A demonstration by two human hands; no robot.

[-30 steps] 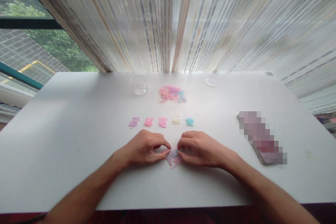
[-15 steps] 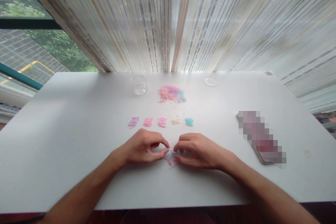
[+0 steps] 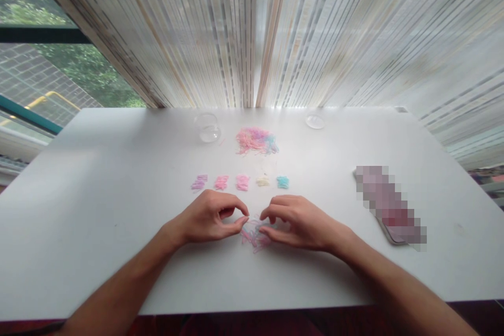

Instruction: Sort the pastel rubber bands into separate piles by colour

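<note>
A small loose pile of thin pastel strands (image 3: 255, 241), pink, lilac and pale blue, lies on the white table between my hands. My left hand (image 3: 214, 216) is pinched at the pile's left edge, thumb and index fingertip together. Anything between them is too small to make out. My right hand (image 3: 297, 222) hovers at the pile's right side with thumb and fingers apart. Beyond my hands sits a row of small sorted heaps: a purple heap (image 3: 199, 182), a coral-pink heap (image 3: 221, 182), a pink heap (image 3: 242, 182), a pale yellow heap (image 3: 263, 181) and a turquoise heap (image 3: 282, 182).
Farther back lies a larger mixed pile of pastel strands (image 3: 256, 140). A clear round container (image 3: 208, 128) stands to its left, and a clear lid (image 3: 315, 122) to its right. A blurred-out phone-like object (image 3: 388, 205) rests at the right. Striped curtains (image 3: 252, 31) hang behind the table (image 3: 98, 194).
My left hand has drawn slightly left and up, still pinched. The fingers of my right hand have spread apart, and the strands of the near pile look more spread out.
</note>
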